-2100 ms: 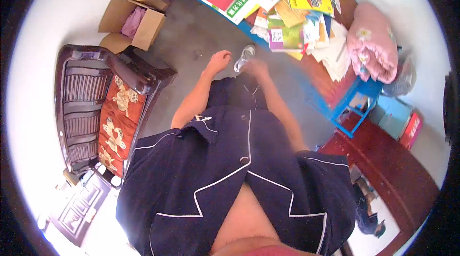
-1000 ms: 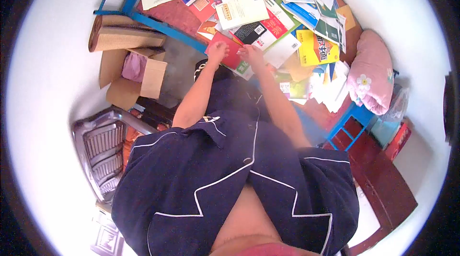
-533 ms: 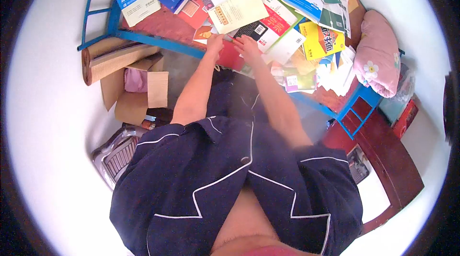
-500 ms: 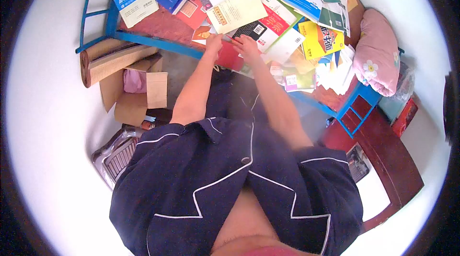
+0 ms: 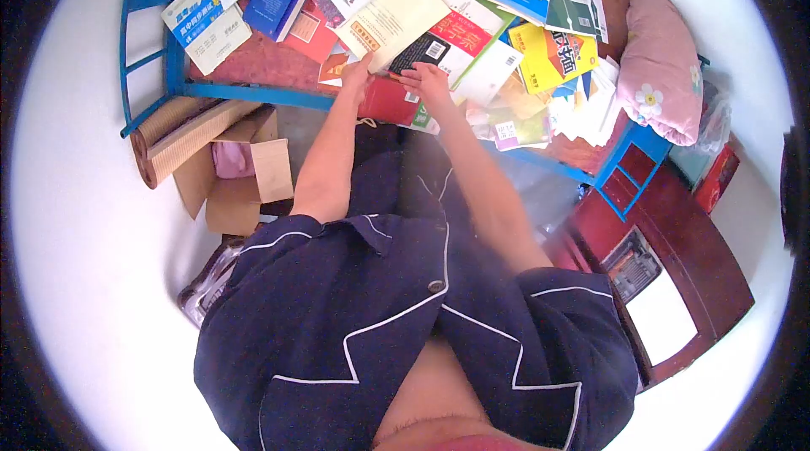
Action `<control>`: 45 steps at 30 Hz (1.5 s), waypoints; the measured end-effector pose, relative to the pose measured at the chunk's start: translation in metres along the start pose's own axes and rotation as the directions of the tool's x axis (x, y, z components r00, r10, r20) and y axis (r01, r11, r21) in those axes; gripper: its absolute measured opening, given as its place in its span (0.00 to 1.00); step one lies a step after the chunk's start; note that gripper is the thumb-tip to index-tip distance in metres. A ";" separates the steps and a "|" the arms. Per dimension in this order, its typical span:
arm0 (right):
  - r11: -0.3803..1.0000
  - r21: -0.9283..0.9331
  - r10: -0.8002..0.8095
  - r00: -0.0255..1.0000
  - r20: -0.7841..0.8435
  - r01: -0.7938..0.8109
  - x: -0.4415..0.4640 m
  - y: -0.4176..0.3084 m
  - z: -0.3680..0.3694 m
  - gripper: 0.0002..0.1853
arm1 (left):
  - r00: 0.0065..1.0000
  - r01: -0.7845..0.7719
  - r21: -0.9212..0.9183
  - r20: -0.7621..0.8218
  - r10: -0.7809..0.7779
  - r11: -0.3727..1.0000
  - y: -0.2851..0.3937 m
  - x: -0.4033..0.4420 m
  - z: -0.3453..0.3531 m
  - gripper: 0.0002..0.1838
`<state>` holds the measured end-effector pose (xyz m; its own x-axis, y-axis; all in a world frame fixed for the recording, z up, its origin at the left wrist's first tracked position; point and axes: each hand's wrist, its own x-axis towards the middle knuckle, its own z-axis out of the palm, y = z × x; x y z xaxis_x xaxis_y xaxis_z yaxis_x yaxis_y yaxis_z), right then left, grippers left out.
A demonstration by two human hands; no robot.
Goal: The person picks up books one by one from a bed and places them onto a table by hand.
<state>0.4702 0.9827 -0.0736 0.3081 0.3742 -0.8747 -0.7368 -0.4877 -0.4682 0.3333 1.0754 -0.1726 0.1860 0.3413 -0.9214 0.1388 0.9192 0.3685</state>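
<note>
In the upper middle of the frame, the left hand (image 5: 355,81) reaches the lower corner of a cream book (image 5: 403,19), its thumb lying at that corner; whether this grip closes on the cover, I cannot tell. Just to its right, the right hand (image 5: 430,86) has its fingers partly curled and pointing left, beside the lower end of a black cover (image 5: 419,54); the underside of its grip is hidden, so I cannot tell whether anything is held. A red book (image 5: 390,97) lies below and between the two hands, near the front rail of a blue-framed bed (image 5: 253,95).

The cream book sits amid a spread of overlapping books across the top of the frame, with a blue book (image 5: 274,2) at upper left and a yellow book (image 5: 548,59) at upper right. A rolled pink quilt (image 5: 662,71) rests at the far right, and an open cardboard box (image 5: 272,171) stands at left, pink cloth (image 5: 234,160) inside
</note>
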 end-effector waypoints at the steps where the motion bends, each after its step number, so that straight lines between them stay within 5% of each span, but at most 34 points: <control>1: 1.000 -0.014 0.019 1.000 -0.015 -0.019 0.000 0.000 -0.004 0.16 | 1.000 -0.021 0.003 0.019 0.021 1.000 -0.003 0.002 -0.001 0.16; 5: 0.999 -0.042 0.033 0.998 -0.046 -0.035 -0.007 0.003 -0.012 0.17 | 1.000 -0.016 0.022 0.004 0.016 1.000 -0.001 -0.005 0.004 0.17; 11: 1.000 -0.013 -0.004 1.000 0.000 0.004 -0.020 0.008 -0.020 0.16 | 0.988 0.050 -0.321 0.152 -0.001 0.946 0.019 -0.020 0.012 0.19; 15: 0.997 0.071 -0.044 0.998 0.043 0.041 -0.023 0.013 -0.027 0.16 | 0.983 -0.009 -0.264 0.174 0.057 0.965 0.034 -0.046 0.014 0.15; 18: 0.982 -0.121 -0.146 0.989 0.017 0.147 -0.033 0.011 -0.028 0.19 | 0.984 -0.085 -0.228 0.135 0.118 0.970 0.028 -0.078 0.018 0.14; 19: 0.742 -0.484 -0.519 0.854 0.024 0.465 -0.045 0.006 -0.026 0.22 | 0.978 -0.092 -0.206 0.166 0.128 0.974 0.024 -0.086 0.015 0.15; 20: 0.294 -0.745 -0.786 0.595 0.169 0.599 -0.058 0.002 -0.024 0.27 | 0.976 -0.109 -0.206 0.164 0.145 0.972 0.019 -0.093 0.013 0.15; 22: 0.242 -0.749 -0.798 0.566 0.207 0.617 -0.084 -0.010 -0.017 0.32 | 0.978 -0.163 -0.128 0.110 0.177 0.978 0.015 -0.122 0.015 0.16; 24: -0.160 -0.808 -0.782 0.426 0.454 0.567 -0.100 -0.011 -0.015 0.29 | 0.985 -0.147 -0.085 0.080 0.154 0.986 0.016 -0.147 0.012 0.15; 26: -0.215 -0.790 -0.803 0.357 0.477 0.574 -0.098 -0.004 -0.017 0.26 | 0.990 -0.047 -0.060 0.133 0.055 0.997 0.016 -0.171 0.009 0.15; 28: -0.307 -0.756 -0.698 0.403 0.592 0.579 -0.100 -0.008 -0.024 0.20 | 0.982 -0.068 -0.011 0.174 0.069 0.998 0.010 -0.174 0.001 0.16; 34: -0.203 -0.650 -0.702 0.354 0.618 0.732 -0.106 0.006 -0.041 0.14 | 0.939 -0.301 -0.175 0.115 0.323 0.937 -0.003 -0.217 0.003 0.22; 36: 0.403 -0.723 -0.535 0.785 0.312 0.562 -0.118 0.006 -0.048 0.17 | 0.927 -0.367 -0.131 0.034 0.374 0.921 -0.014 -0.203 -0.003 0.22; 37: 0.326 -0.570 -0.740 0.579 0.343 0.754 -0.118 0.014 -0.055 0.22 | 0.817 -0.543 0.249 -0.062 0.573 0.802 -0.019 -0.196 -0.008 0.23; 38: 0.330 -0.574 -0.753 0.575 0.318 0.750 -0.115 0.019 -0.063 0.22 | 0.648 -0.586 0.600 -0.057 0.759 0.545 -0.022 -0.188 -0.011 0.23; 39: 0.493 -0.456 -0.697 0.650 0.304 0.741 -0.122 0.020 -0.069 0.23 | 0.542 -0.664 0.619 0.013 0.840 0.419 -0.024 -0.189 -0.010 0.23; 40: 0.636 -0.319 -0.636 0.711 0.299 0.703 -0.126 0.022 -0.074 0.24 | 0.542 -0.679 0.617 0.055 0.838 0.399 -0.024 -0.182 -0.012 0.23; 42: 0.733 -0.301 -0.562 0.793 0.235 0.610 -0.130 0.026 -0.083 0.22 | 0.665 -0.732 0.531 0.424 0.614 0.427 -0.019 -0.167 -0.012 0.22; 44: 0.745 -0.241 -0.612 0.781 0.127 0.622 -0.136 0.033 -0.087 0.21 | 0.706 -0.685 0.641 0.467 0.532 0.347 -0.013 -0.156 -0.005 0.21; 45: 0.794 -0.025 -0.608 0.794 0.023 0.608 -0.123 0.046 -0.088 0.21 | 0.734 -0.672 0.611 0.476 0.485 0.418 -0.011 -0.147 -0.004 0.20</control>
<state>0.4513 0.8443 0.0012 0.6784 0.6116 -0.4071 -0.3821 -0.1795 -0.9065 0.3008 1.0156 -0.0414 0.6664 0.6026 -0.4391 0.5277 0.0349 0.8487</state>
